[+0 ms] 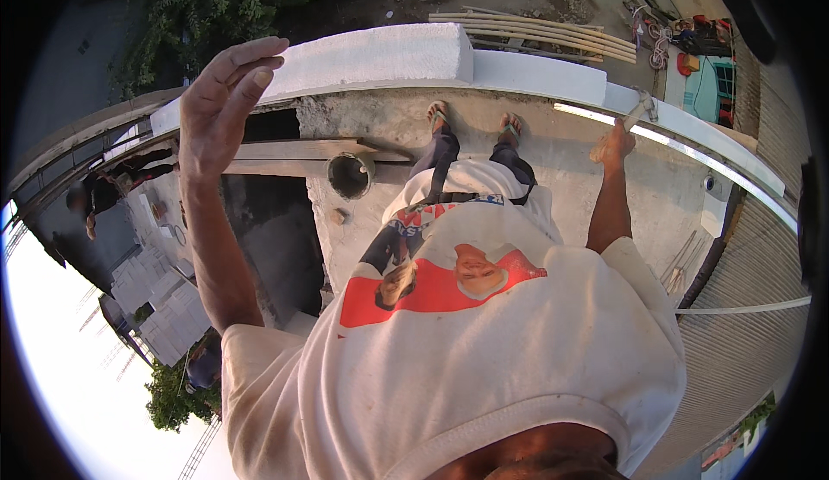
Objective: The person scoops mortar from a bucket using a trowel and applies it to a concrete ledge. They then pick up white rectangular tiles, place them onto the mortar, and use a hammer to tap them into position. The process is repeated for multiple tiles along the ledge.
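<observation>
My left hand (223,109) is raised at the left. Its fingers are stretched out and bent a little at the tips, the thumb lies near them, and nothing is in it. Beyond it runs a row of white building blocks along the ledge. The nearest, a tall block (380,55), stands higher than the lower block (540,76) to its right. On the right, my right hand (613,142) is wrapped round the handle of a hammer (642,107). The hammer's head is over the white course at the edge, but I cannot tell whether it touches.
A bucket (351,175) stands by wooden planks (294,155) that cross a dark opening (272,221) in the floor. Bamboo poles (544,35) lie beyond the wall. Another person (108,195) is at the far left, near stacked white blocks (164,307). Corrugated roofing (743,359) lies right.
</observation>
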A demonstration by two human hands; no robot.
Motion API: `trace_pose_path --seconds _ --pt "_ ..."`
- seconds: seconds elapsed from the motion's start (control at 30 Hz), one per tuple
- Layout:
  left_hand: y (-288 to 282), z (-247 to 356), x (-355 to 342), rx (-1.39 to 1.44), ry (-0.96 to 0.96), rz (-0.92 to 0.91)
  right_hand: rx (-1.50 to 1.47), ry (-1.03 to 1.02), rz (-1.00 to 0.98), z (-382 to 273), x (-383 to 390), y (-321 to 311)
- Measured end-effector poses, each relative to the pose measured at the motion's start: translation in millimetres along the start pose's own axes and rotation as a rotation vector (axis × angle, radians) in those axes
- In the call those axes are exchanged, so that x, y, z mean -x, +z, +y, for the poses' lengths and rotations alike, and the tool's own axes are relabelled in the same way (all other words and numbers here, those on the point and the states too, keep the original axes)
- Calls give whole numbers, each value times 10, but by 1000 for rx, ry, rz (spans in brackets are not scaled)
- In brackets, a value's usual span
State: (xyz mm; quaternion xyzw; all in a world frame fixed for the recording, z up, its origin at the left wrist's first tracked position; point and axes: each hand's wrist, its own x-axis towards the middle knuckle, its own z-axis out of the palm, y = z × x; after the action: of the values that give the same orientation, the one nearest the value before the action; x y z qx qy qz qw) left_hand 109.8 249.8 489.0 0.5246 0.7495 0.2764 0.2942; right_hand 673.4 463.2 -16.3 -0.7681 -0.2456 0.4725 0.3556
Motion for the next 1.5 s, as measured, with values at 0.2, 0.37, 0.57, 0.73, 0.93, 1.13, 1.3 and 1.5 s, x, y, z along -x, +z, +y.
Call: trace_pose_path --seconds 0.2,0.37,0.57,0.73,0.93,1.13,1.3,1.5 --pt "94 -756 -952 -373 120 -459 -142 -126 -136 -679 1342 -441" --pt "193 -1073 -1367 -254 120 -811 -117 -61 -239 -1066 2792 -438" --pt "358 -1097 -1410 -145 120 -965 -94 -65 -385 -1095 3762 161" --pt "382 -1119 -1424 -204 181 -950 -218 -2 -444 -1083 3839 628" --pt "371 -1163 -1376 -111 118 -943 -61 37 -547 -1229 3961 710" --pt "389 -1111 -1324 -72 102 -933 -137 32 -476 -1136 3986 732" --pt "400 -1175 -1318 -79 140 -922 -71 48 -480 -1268 4058 652" --pt "446 -1144 -1325 -93 129 -914 1 -33 -634 -1227 4150 545"
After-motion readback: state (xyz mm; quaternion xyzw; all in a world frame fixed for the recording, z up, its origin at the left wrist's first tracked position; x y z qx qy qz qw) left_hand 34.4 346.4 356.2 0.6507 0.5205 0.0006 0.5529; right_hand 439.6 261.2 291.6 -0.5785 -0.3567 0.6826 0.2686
